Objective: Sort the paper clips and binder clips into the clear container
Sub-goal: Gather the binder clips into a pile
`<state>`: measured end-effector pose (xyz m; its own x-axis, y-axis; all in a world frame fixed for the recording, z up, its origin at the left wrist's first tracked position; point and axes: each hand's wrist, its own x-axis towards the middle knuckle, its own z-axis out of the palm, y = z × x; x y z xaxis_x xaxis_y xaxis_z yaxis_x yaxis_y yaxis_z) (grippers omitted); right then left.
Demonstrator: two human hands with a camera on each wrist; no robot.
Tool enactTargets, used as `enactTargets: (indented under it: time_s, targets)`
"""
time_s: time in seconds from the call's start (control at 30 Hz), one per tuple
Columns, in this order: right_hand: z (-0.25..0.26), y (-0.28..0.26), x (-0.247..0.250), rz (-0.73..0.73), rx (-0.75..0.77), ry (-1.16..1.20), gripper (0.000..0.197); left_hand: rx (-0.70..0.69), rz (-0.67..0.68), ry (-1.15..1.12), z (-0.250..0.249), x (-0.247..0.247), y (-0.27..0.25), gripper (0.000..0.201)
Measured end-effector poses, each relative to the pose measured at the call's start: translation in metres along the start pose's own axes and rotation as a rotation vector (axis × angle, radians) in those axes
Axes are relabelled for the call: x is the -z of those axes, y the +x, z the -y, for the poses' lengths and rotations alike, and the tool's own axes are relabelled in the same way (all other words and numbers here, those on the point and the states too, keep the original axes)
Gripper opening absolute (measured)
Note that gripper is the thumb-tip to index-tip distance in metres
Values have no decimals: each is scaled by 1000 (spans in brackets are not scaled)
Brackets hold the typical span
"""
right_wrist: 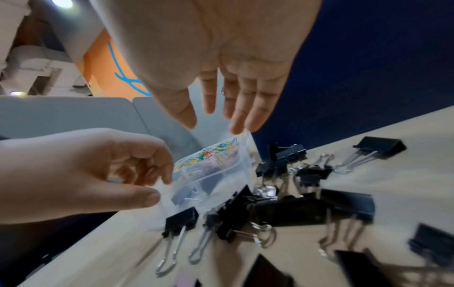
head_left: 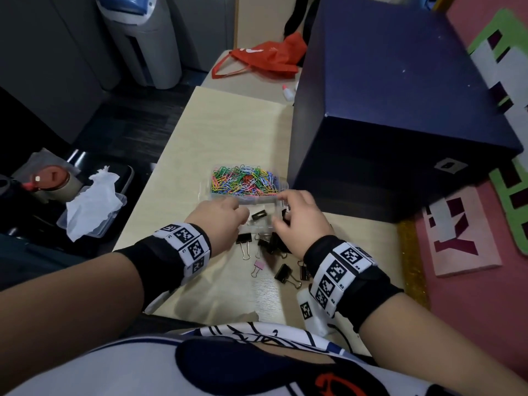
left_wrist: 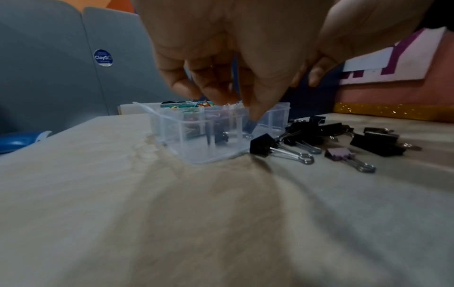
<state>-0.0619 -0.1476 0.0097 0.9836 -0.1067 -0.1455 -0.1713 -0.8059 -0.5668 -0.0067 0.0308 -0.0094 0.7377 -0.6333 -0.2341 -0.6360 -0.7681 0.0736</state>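
Head view: a clear container [head_left: 281, 184] sits on a pale table [head_left: 228, 132], beside a dark blue box [head_left: 400, 110]. Its far compartment is heaped with coloured paper clips [head_left: 243, 180]; a black binder clip [head_left: 258, 215] lies in a near compartment. The left hand [head_left: 220, 221] has its fingers curled at the container's near left edge. The right hand [head_left: 303, 221] hovers over the near right corner. More black binder clips [head_left: 274, 244] and one pink clip [head_left: 258, 265] lie on the table just in front of the container.

Left wrist view: the left hand [left_wrist: 233, 58] points down over the container [left_wrist: 196, 143], fingers bent, one fingertip [left_wrist: 255, 114] dipping inside the near wall. I cannot tell whether it pinches anything. Black clips [left_wrist: 307, 132] and the pink clip [left_wrist: 340, 153] lie just to the right.

Right wrist view: the right hand [right_wrist: 221, 68] is spread, fingers [right_wrist: 248, 114] straight and slightly apart, holding nothing, above the container [right_wrist: 221, 172]. The left hand [right_wrist: 86, 170] has thumb and curled fingers at the container's rim; contact is unclear. Binder clips [right_wrist: 282, 209] crowd the table beside it.
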Motion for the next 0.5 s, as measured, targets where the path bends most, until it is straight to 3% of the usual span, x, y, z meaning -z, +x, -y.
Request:
enactTargets:
  time_s: [0.1, 0.23, 0.3, 0.37, 0.5]
  targets:
    - [-17, 0, 6, 111, -250, -201, 46, -46, 88, 53, -7, 0, -4, 28]
    - [-33, -8, 10, 442, -496, -445, 87, -76, 254, 159, -14, -5, -7, 31]
    - [-36, -13, 6, 537, -521, -458, 102, -85, 278, 200, -19, -5, -8, 32]
    - [-37, -17, 0, 543, -517, -406, 105, -73, 294, 206, -26, -3, -8, 32]
    - [-42, -25, -9, 422, -358, -281, 76, -44, 318, 209, -33, -1, -5, 28]
